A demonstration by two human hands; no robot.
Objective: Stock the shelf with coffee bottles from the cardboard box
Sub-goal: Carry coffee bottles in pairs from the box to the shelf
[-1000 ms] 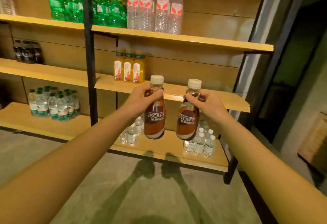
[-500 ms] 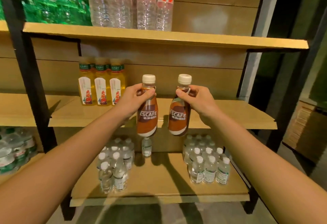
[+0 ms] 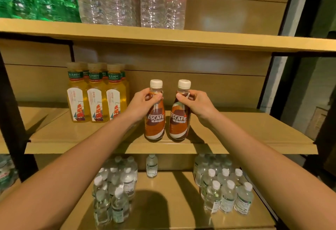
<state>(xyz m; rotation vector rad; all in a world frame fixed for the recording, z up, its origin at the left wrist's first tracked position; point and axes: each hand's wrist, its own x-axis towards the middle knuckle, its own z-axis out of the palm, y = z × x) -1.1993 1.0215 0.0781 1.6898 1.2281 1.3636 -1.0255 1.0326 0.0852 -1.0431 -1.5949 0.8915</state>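
Left hand is gripping the left coffee bottle and right hand is gripping the right coffee bottle, fingers curling round the necks just under the cream caps. Both are standing upright side by side under the hands, bottoms seemingly sitting on the middle shelf. Brown labels, white lettering. Yellow tea bottles are sitting just left of the left hand.

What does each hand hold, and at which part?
The left hand grips the left brown plastic coffee bottle with cream cap at its neck, just below the cap. The right hand grips the right brown coffee bottle the same way.
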